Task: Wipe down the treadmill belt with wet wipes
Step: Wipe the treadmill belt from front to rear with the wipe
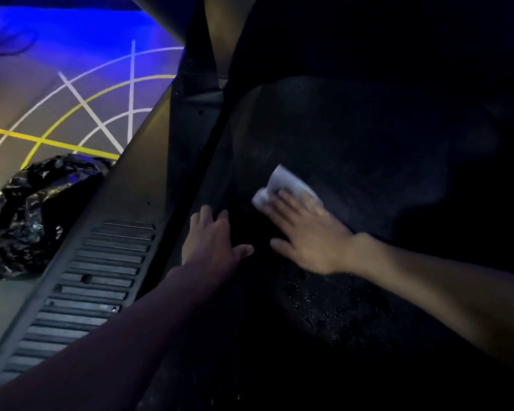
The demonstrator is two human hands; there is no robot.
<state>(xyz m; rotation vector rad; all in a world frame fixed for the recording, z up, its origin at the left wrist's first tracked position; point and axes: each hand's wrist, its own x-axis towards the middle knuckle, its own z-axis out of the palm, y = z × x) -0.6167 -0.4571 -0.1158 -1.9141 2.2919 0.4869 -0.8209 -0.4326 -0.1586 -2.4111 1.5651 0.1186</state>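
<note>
The black treadmill belt (pixel 353 137) fills the middle and right of the dim view. My right hand (pixel 306 232) lies flat on it, fingers straight, pressing a white wet wipe (pixel 282 182) that sticks out beyond my fingertips. Small wet droplets glint on the belt (pixel 333 310) just below that hand. My left hand (pixel 214 241) rests open at the belt's left edge, fingers spread, holding nothing.
A grey ribbed side rail (pixel 101 268) runs diagonally along the belt's left. Beyond it a crumpled black plastic bag (pixel 36 215) sits on a floor with white and yellow lines (pixel 80 102). A treadmill upright (pixel 217 40) rises at the top.
</note>
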